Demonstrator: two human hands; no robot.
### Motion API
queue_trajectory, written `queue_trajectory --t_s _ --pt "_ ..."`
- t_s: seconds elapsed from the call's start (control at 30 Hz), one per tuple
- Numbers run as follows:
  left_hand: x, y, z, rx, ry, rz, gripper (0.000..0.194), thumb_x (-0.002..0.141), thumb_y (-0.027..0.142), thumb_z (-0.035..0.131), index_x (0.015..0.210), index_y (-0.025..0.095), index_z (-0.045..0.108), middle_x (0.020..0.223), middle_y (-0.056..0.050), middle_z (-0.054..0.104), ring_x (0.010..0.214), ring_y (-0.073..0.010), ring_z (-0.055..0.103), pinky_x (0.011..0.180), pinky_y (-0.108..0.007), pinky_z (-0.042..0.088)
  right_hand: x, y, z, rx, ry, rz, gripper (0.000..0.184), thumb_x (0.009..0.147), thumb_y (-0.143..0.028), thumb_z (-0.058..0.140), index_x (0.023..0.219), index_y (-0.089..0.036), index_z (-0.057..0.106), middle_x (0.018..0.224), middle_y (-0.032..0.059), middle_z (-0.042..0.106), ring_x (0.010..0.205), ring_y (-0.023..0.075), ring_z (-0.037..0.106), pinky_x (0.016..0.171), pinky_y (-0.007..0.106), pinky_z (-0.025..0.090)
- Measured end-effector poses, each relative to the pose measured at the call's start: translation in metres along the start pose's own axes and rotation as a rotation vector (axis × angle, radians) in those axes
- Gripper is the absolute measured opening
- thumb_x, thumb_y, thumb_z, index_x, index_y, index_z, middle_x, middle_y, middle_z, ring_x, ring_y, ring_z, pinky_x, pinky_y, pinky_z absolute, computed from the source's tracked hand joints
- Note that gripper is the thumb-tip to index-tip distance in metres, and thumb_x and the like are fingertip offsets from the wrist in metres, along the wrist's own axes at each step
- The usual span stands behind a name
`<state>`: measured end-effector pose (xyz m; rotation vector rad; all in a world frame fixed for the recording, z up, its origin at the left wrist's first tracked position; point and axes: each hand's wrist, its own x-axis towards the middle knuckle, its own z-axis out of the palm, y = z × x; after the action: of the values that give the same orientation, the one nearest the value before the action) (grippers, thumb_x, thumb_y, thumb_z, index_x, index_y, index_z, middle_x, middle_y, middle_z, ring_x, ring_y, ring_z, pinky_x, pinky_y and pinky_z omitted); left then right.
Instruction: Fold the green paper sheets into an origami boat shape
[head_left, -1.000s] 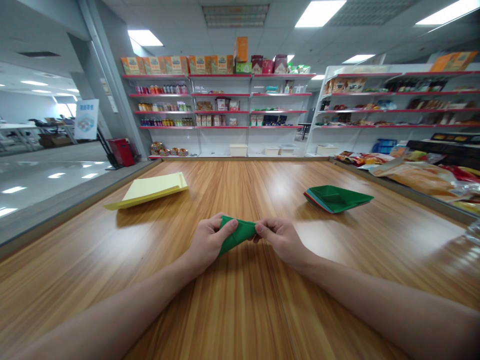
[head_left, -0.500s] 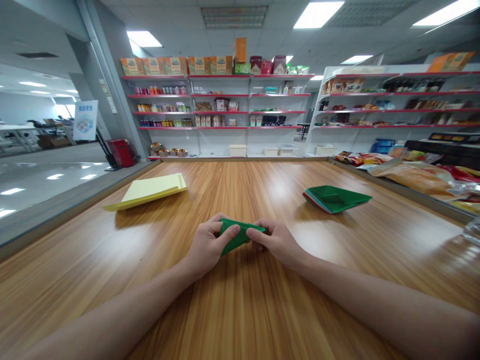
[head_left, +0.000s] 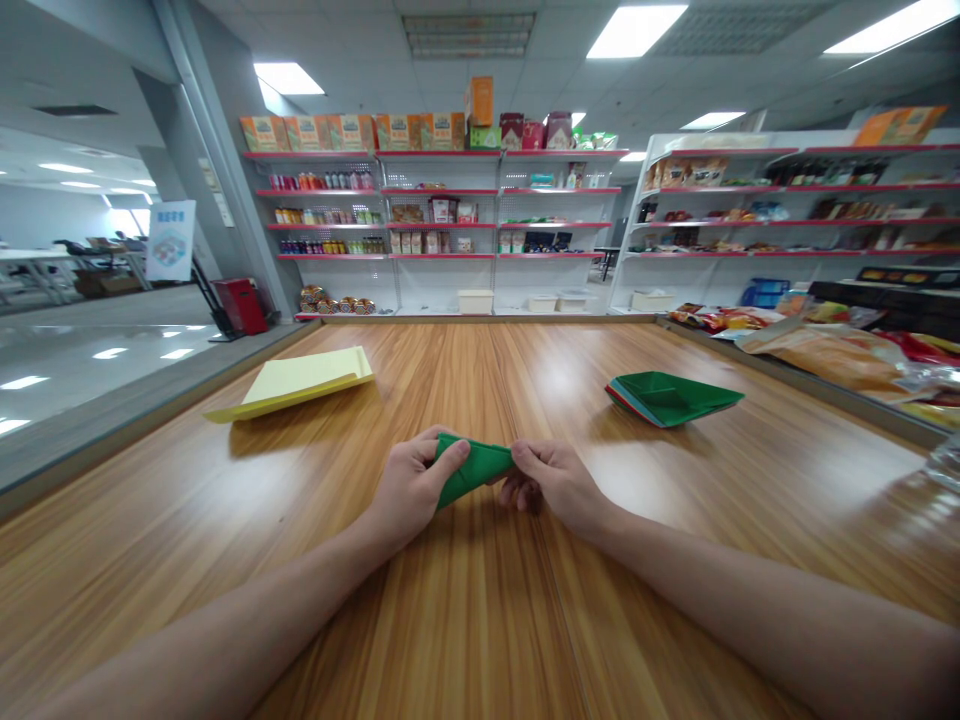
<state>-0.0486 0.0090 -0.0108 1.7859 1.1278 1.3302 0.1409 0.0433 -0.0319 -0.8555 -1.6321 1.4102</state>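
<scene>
A folded piece of green paper (head_left: 476, 468) is held just above the table between both hands. My left hand (head_left: 415, 480) is closed on its wider left part, thumb on top and fingers behind. The narrow right tip is pinched between thumb and index finger of my right hand (head_left: 556, 482), whose other fingers curl underneath. To the right lies a nested stack of folded paper shapes (head_left: 671, 398), green on top with blue and red edges showing below. On the left is a stack of pale yellow paper sheets (head_left: 307, 383), its edges bent up.
The wooden table (head_left: 465, 600) has a raised rim. Packaged goods (head_left: 832, 360) lie beyond its right edge, and a clear plastic object (head_left: 943, 462) sits at the far right. Stocked shelves (head_left: 442, 220) stand behind, a sign (head_left: 171, 240) at left.
My right thumb has slid right from the paper's middle to its tip, and the right fingers have curled lower. The left hand has barely moved.
</scene>
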Motion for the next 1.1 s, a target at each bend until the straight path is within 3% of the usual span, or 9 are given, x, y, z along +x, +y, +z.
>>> queue_trajectory --t_s 0.13,0.3,0.57,0.97,1.1 --pt "0.0015 -0.003 0.0 -0.01 0.057 -0.048 0.033 0.086 0.037 0.051 0.066 0.014 0.064 0.07 -0.002 0.058 0.068 -0.0146 0.052 0.063 -0.025 0.039 0.0019 0.0027 -0.0018 0.125 -0.018 -0.005 0.056 0.086 -0.059 0.043 0.075 -0.009 0.066 0.064 0.0108 0.066 0.051 0.0145 0.06 0.039 0.021 0.04" --pt "0.0018 -0.0048 0.0001 -0.044 0.033 -0.075 0.033 0.086 0.039 0.05 0.067 0.014 0.062 0.069 -0.001 0.056 0.066 -0.0139 0.051 0.062 -0.024 0.039 0.0002 -0.0014 -0.0002 -0.129 -0.038 0.003 0.044 0.081 -0.053 0.056 0.074 -0.011 0.066 0.054 0.0039 0.061 0.042 0.0091 0.052 0.038 0.019 0.037" --pt "0.0007 -0.0033 0.0005 -0.038 -0.004 -0.1 0.034 0.086 0.04 0.049 0.066 0.014 0.059 0.063 0.001 0.052 0.06 -0.0119 0.046 0.057 -0.023 0.036 -0.0031 -0.0037 0.0038 -0.137 -0.021 0.001 0.043 0.082 -0.053 0.055 0.067 -0.013 0.058 0.053 0.0013 0.057 0.043 0.0086 0.051 0.039 0.019 0.036" --pt "0.0006 0.0 0.0007 -0.079 -0.041 -0.089 0.034 0.086 0.04 0.049 0.072 0.014 0.064 0.074 -0.004 0.063 0.072 -0.0173 0.057 0.066 -0.026 0.042 -0.0018 0.0 0.0049 0.067 0.022 0.026 0.056 0.08 -0.063 0.048 0.062 -0.012 0.059 0.052 0.0063 0.062 0.037 0.0108 0.052 0.034 0.02 0.036" --pt "0.0001 -0.0011 0.0004 -0.074 -0.007 -0.099 0.035 0.086 0.041 0.049 0.069 0.014 0.063 0.069 -0.002 0.06 0.068 -0.0152 0.054 0.063 -0.025 0.04 -0.0003 -0.0003 0.0042 0.138 0.04 0.037 0.066 0.081 -0.069 0.039 0.062 -0.01 0.061 0.052 0.0085 0.063 0.037 0.0128 0.054 0.034 0.022 0.037"
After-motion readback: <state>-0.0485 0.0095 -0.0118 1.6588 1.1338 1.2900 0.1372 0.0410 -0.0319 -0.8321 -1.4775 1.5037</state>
